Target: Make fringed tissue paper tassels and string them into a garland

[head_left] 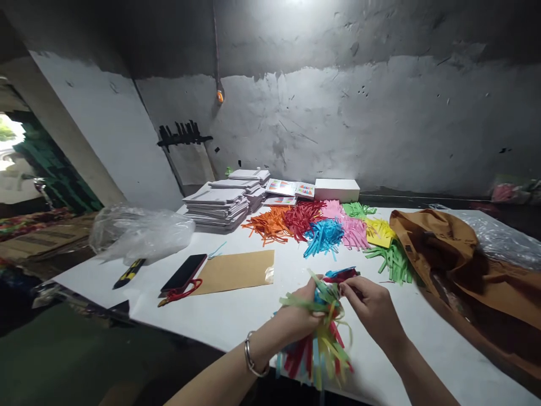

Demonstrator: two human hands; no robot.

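Observation:
A bunch of multicoloured paper tassels (318, 352), with green, yellow, red and blue strips, hangs over the table's front edge. My left hand (299, 316), with a silver bangle at the wrist, is wrapped round its upper part. Right beside it, my right hand (367, 301) pinches the end of a dark red and blue paper piece (341, 274) at the top of the bunch. Green strips cover part of my left fingers. Behind the hands lie fringed paper pieces in orange (270, 224), red (305, 217), blue (324, 235), pink, yellow and green.
Stacked white packets (217, 208) and a white box (337, 189) stand by the wall. To the left lie clear plastic (143, 231), a cutter (129, 274), a phone (184, 274) and brown card (236, 272). Brown cloth (456, 265) covers the right side.

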